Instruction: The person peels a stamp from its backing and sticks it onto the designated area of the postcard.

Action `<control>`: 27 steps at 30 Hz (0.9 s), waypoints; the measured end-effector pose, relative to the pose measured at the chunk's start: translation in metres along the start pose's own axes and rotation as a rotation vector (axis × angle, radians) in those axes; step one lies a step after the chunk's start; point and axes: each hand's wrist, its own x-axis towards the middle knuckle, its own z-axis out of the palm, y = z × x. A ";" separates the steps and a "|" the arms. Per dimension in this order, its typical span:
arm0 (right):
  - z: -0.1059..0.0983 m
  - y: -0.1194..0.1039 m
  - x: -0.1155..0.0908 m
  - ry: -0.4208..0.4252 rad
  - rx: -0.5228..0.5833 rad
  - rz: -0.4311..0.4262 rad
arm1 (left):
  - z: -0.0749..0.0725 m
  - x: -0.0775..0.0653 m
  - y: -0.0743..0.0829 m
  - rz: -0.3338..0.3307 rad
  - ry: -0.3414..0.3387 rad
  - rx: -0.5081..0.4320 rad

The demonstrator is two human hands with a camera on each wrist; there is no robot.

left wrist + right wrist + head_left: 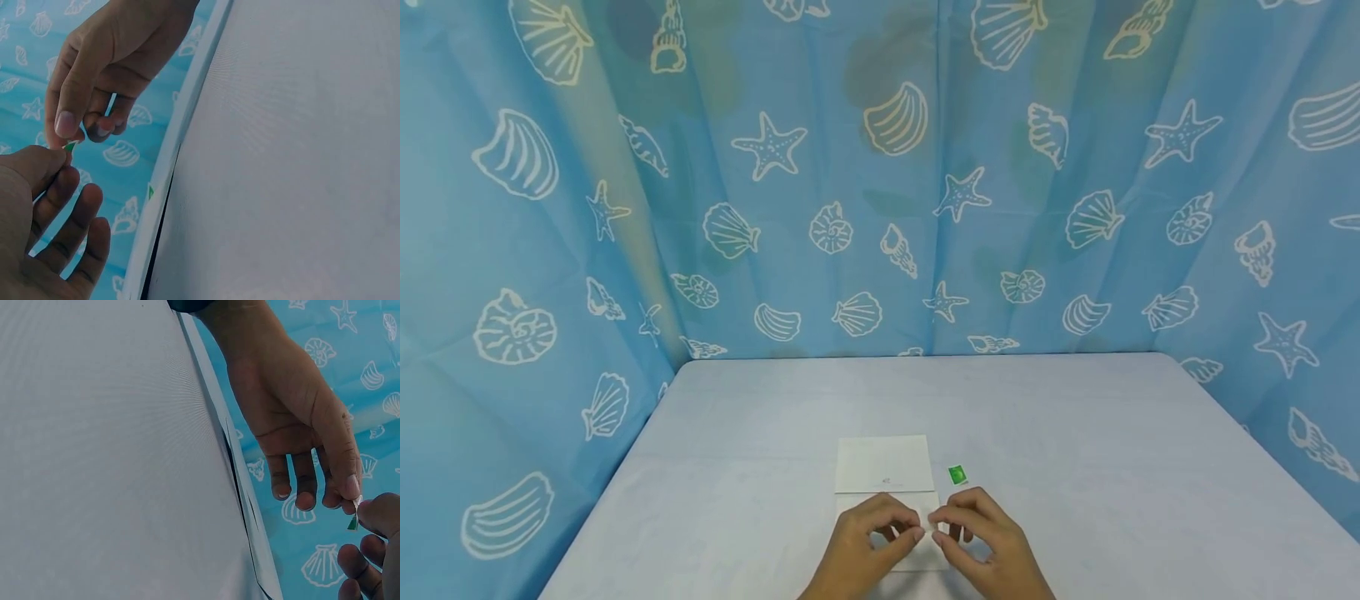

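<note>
Between my two hands is a small green-and-white stamp, and its white side shows faintly in the head view. My left hand pinches it from the left with thumb and forefinger. From the other side my right hand pinches it too, its fingertips close to the left ones. In the right wrist view the stamp's green part sticks out beside the thumbs. Below the hands lies a white paper piece, partly hidden by them. Another green stamp lies flat just beyond my right hand.
A white card or envelope with a small grey print lies directly behind the paper under my hands. Both rest on a table with a white cloth. A blue shell-patterned curtain stands along the table's back and sides.
</note>
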 end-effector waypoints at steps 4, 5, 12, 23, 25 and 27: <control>0.001 0.000 0.000 0.004 -0.011 -0.009 | -0.001 0.000 0.001 0.035 -0.010 0.019; 0.001 -0.001 0.000 0.003 -0.012 -0.008 | -0.001 0.000 0.001 0.040 -0.012 0.018; 0.001 -0.002 0.000 -0.007 0.002 0.013 | -0.002 -0.002 0.001 0.031 -0.028 0.013; 0.001 -0.003 0.000 -0.028 0.022 0.020 | -0.003 -0.003 0.003 -0.005 -0.052 0.038; 0.001 -0.003 0.000 -0.028 0.024 0.019 | -0.003 -0.003 0.003 0.008 -0.049 0.036; 0.001 -0.003 0.001 -0.026 0.026 0.013 | -0.003 -0.003 0.003 0.022 -0.046 0.031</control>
